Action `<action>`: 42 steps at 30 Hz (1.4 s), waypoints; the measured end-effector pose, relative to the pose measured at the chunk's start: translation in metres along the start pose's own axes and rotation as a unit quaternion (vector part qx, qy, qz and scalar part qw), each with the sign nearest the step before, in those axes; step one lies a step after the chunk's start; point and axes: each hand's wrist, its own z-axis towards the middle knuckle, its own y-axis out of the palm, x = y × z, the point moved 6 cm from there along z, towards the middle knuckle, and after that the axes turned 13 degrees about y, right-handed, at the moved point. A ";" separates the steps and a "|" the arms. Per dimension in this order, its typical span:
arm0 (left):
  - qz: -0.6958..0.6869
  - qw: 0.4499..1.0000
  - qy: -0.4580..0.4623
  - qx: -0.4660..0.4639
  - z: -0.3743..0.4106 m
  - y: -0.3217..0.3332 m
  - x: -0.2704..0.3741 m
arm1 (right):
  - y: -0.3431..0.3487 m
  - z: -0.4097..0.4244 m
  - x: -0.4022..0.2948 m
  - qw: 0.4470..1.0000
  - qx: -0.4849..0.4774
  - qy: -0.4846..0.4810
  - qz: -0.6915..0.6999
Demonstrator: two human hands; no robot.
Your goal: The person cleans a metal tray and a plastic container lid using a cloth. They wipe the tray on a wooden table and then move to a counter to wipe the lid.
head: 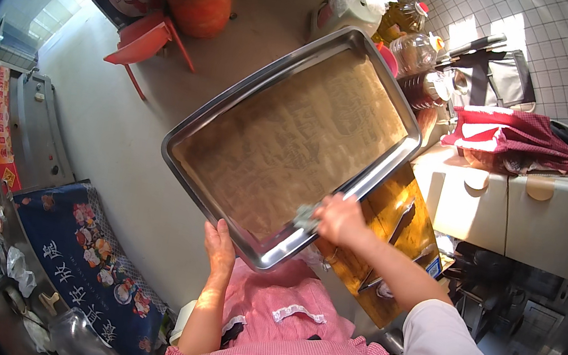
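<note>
A large rectangular metal tray [288, 148] with a brownish inner face is held up at a slant before me. My left hand [219, 250] grips its near left rim, thumb on the upper side. My right hand [341, 220] is closed around a crumpled grey-green cloth [305, 217], slightly blurred. That cloth touches the tray's inner wall by the near right edge. Marks with a darker pattern show on the tray's bottom. I wear a pink checked apron [298, 303] with white lace, just below the tray.
To the right stand a wooden table [379, 313] with tongs [403, 220] on it and a white cabinet [478, 206]. Bottles [412, 53] stand beyond the tray. A red chair [139, 40] and an orange gas cylinder [200, 2] are at far left. A dark printed curtain [81, 279] hangs left.
</note>
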 end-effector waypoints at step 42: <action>-0.289 0.936 -0.058 -0.193 -0.046 -0.202 0.332 | 0.134 -0.271 0.004 -0.002 0.116 0.015 0.993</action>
